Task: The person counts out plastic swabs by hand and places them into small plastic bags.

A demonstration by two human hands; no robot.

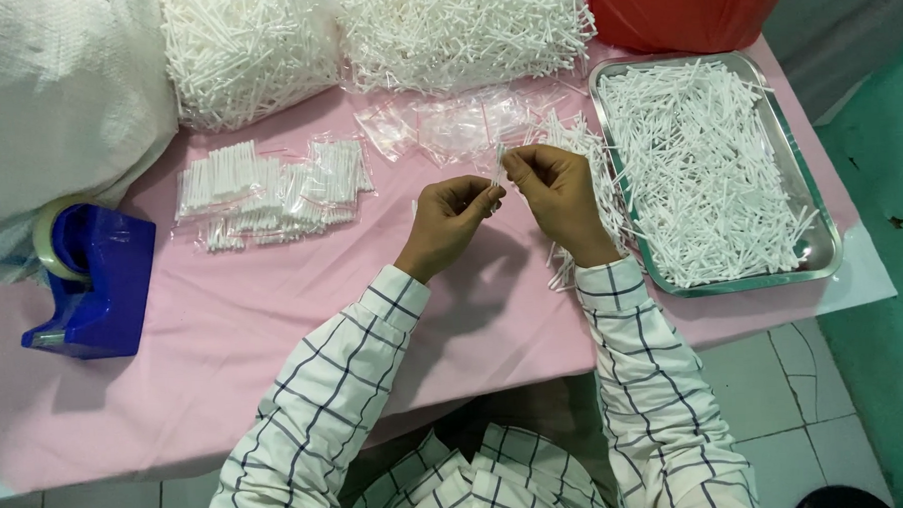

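Note:
My left hand (452,219) and my right hand (560,195) meet above the pink table (224,322), both pinching a small bunch of white sticks (497,165) between the fingertips. Loose white sticks (580,144) lie on the cloth just behind and right of my right hand. A metal tray (823,233) heaped with more white sticks stands to the right. Empty clear small bags (447,124) lie just beyond my hands. Filled bags of sticks (269,185) lie to the left.
Two big clear sacks of white sticks (384,36) sit at the back. A blue tape dispenser (92,282) stands at the left, beside a large white woven sack (56,98). A red bag (683,6) is at the back right. Tiled floor lies below the table edge.

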